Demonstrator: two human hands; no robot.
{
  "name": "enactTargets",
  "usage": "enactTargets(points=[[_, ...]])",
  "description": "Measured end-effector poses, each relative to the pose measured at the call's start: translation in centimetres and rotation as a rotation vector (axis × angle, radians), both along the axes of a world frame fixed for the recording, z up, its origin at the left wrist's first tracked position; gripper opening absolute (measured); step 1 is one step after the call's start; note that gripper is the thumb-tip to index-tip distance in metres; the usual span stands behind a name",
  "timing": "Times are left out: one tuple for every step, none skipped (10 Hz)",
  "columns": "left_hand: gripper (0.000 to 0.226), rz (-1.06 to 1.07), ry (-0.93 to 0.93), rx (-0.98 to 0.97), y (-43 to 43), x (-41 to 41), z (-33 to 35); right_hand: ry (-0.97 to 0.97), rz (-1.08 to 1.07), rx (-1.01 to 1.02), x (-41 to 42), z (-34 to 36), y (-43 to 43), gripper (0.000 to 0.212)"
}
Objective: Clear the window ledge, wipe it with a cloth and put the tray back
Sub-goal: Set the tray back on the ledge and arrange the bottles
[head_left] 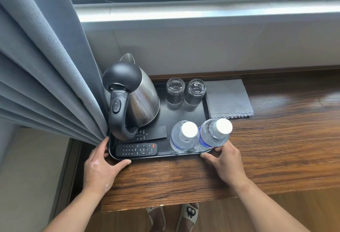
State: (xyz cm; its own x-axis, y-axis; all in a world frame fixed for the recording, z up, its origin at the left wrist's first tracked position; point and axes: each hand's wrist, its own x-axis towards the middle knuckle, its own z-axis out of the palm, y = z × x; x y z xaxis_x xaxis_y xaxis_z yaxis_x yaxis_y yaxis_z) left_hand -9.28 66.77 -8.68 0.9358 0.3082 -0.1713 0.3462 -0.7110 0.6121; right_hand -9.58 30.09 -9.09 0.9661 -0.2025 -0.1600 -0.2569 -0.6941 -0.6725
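A black tray sits on the wooden window ledge at its left end. On it stand a steel kettle with a black handle, two upturned glasses, two water bottles and two black remotes. A folded grey cloth lies on the ledge just right of the tray. My left hand grips the tray's front left corner. My right hand holds the front right corner, thumb along the front rim.
A grey curtain hangs at the left, its folds touching the kettle and the tray's left edge. The window frame and a pale wall run behind the ledge. My feet in slippers show on the wooden floor below.
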Motion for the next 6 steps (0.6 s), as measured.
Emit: enactTargets(points=[[0.106,-0.004,0.005,-0.002,0.0,0.0,0.1,-0.015,0.009,-0.012,0.0,0.1,0.1,0.057],[0.106,-0.006,0.016,0.002,0.1,-0.1,-0.2,-0.012,0.011,-0.009,0.1,0.1,0.1,0.054],[0.107,-0.004,0.019,-0.011,0.0,-0.1,-0.2,-0.031,0.027,-0.005,0.0,0.1,0.1,0.052],[0.107,-0.012,0.024,-0.006,0.0,-0.1,-0.1,0.009,0.026,-0.017,0.1,0.3,-0.1,0.055],[0.108,-0.022,0.046,0.000,0.1,-0.1,0.2,0.044,0.047,-0.002,0.1,0.5,0.0,0.071],[0.108,0.001,0.026,0.011,-0.4,-0.1,2.4,0.044,0.057,0.037,-0.5,1.3,-0.9,0.094]])
